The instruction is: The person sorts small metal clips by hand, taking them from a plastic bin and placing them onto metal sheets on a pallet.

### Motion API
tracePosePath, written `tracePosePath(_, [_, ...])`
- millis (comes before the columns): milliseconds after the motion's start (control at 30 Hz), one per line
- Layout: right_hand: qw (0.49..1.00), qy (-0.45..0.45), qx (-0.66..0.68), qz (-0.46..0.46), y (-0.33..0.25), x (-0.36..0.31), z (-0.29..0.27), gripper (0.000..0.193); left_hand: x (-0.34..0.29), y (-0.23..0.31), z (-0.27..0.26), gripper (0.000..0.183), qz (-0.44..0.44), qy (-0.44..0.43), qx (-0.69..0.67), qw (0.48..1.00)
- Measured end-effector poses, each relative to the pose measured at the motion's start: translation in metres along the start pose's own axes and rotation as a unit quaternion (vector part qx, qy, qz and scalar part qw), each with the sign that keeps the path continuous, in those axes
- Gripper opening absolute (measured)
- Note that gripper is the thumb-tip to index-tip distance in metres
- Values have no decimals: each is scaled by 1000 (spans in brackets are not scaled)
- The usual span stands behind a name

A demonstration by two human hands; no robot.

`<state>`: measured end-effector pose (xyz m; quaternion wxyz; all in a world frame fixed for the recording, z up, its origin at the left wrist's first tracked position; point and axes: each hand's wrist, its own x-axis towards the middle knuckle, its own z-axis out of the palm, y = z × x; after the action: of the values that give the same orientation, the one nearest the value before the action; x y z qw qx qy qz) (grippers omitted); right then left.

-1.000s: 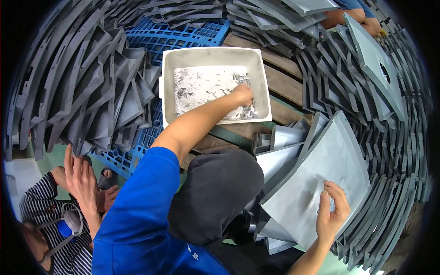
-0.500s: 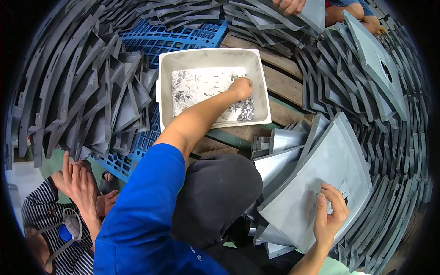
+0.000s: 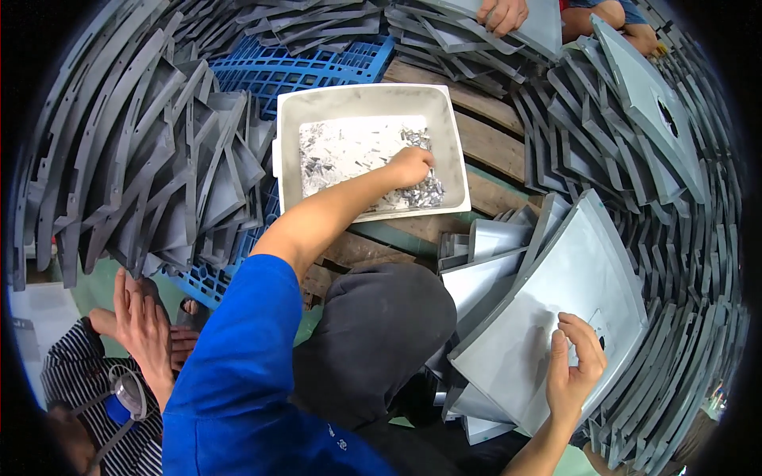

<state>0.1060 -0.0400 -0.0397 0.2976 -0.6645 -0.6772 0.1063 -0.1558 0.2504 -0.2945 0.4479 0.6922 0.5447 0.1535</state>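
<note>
My left hand reaches into a white plastic bin, its fingers closed and pressed down among small shiny metal clips. What the fingers hold, if anything, is hidden. My right hand is over a large grey sheet-metal panel with a dark hole in it. The right fingers curl loosely, the thumb a little apart from them, and nothing shows between. This panel leans at the front of a row of similar panels.
Stacked grey metal panels stand at the left, with more stacks at the right. The bin lies between a blue plastic pallet and wooden pallet boards. A co-worker in stripes is at lower left; another person's hand touches a far panel.
My left hand has shifted slightly left and nearer within the bin, still among the clips. My right hand has barely moved. The far co-worker's hand has come slightly nearer.
</note>
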Motion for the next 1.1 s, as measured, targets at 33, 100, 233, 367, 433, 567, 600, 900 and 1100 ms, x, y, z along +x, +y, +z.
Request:
tracePosePath(33, [1000, 2, 0, 1, 1, 0, -1, 9, -3, 6, -2, 32, 2, -1, 1, 1000])
tracePosePath(100, [1000, 3, 5, 2, 2, -1, -2, 10, -10, 19, -5, 32, -108, 10, 117, 987])
tracePosePath(233, [1000, 2, 2, -6, 2, -1, 1, 10, -21, 26, 8, 41, -122, -73, 227, 963])
tracePosePath(367, [1000, -5, -2, -12, 2, 0, 3, 10, -15, 32, 27, 46, -62, -52, 223, 971])
tracePosePath(433, [1000, -7, -2, -10, 2, 1, 3, 10, -10, 36, 33, 48, -69, -55, 230, 969])
tracePosePath(567, [1000, -7, 3, -11, 4, 2, 3, 11, 0, 31, 32, 54, -48, -164, 239, 956])
tracePosePath(600, [1000, -6, 5, -12, 4, 2, 3, 11, 0, 29, 31, 56, -15, -193, 244, 950])
tracePosePath(900, [1000, -7, 1, -18, 3, 1, 4, 10, -8, 17, 30, 36, -39, -161, 96, 982])
tracePosePath(1100, [1000, -1, 7, -11, 1, 1, 1, 11, -7, -8, 10, 15, -173, -230, -355, 889])
